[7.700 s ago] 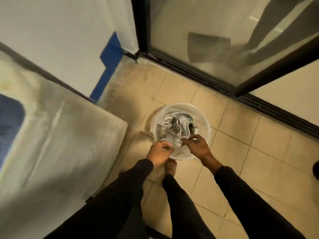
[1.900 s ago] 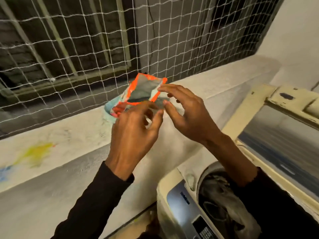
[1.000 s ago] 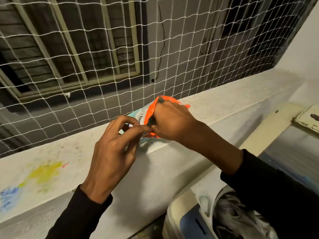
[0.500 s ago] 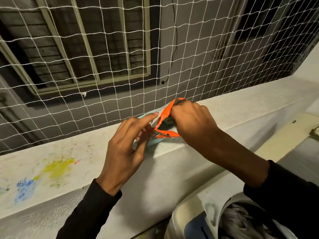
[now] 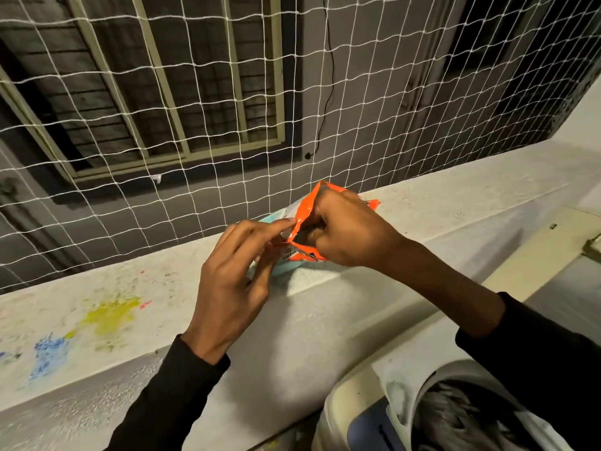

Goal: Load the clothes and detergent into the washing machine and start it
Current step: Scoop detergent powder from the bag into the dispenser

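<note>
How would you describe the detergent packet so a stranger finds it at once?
Find the pale ledge under the white net. Both hands meet there on a crumpled detergent packet; its bright orange torn edge is the only orange there.

Both arms wear long black sleeves of plain, close-fitting cloth, the left sleeve [image 5: 169, 395] and the right sleeve [image 5: 533, 349] each ending at the wrist. The left hand [image 5: 234, 284] and right hand [image 5: 349, 232] are bare, with no rings, watch or gloves showing.
</note>
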